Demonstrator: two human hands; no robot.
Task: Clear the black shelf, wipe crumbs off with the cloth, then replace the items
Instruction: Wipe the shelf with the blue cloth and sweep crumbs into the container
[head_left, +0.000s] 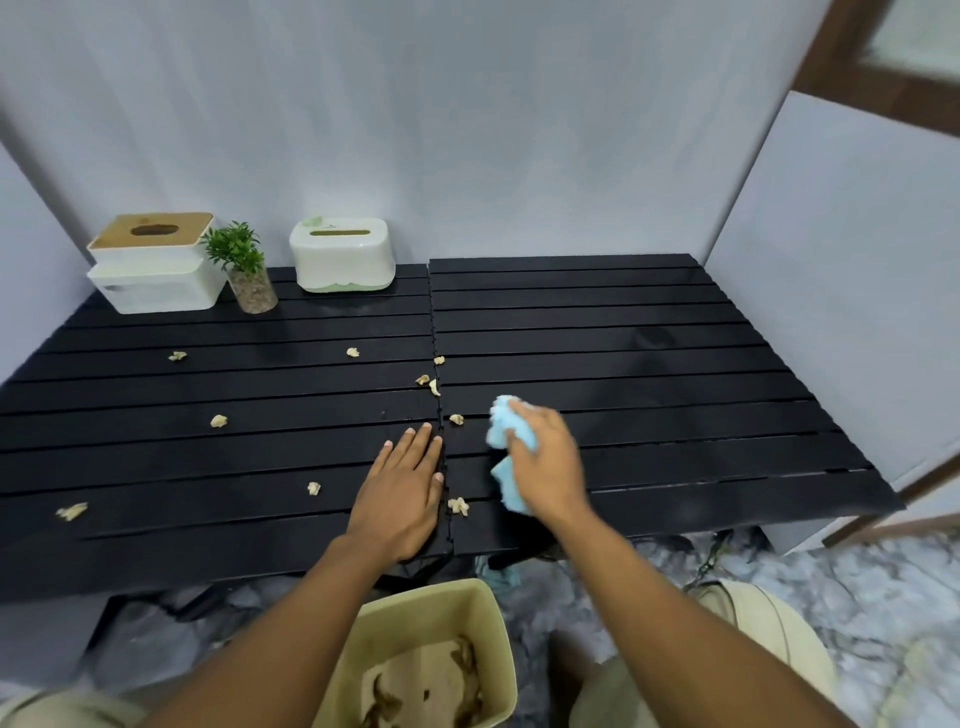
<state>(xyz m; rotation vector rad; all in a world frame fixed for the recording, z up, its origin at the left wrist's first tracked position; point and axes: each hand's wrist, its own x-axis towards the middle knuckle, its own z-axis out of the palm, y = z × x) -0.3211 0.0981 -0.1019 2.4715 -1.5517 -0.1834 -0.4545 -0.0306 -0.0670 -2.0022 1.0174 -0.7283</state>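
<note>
Black shelf (649, 332): right hand (545, 457) clutches blue cloth (506, 431), pressed on slats. Left hand (402, 488) flat, fingers spread. Crumbs (458, 505) lie between hands and scattered leftward; bin (467, 608) below.

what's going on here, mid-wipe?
Yes. The right hand grips a light blue cloth on the black shelf, right of the centre seam. The left hand lies flat on the left panel. Crumbs dot the left half and the seam. Two tissue boxes and a small potted plant stand at back left.
</note>
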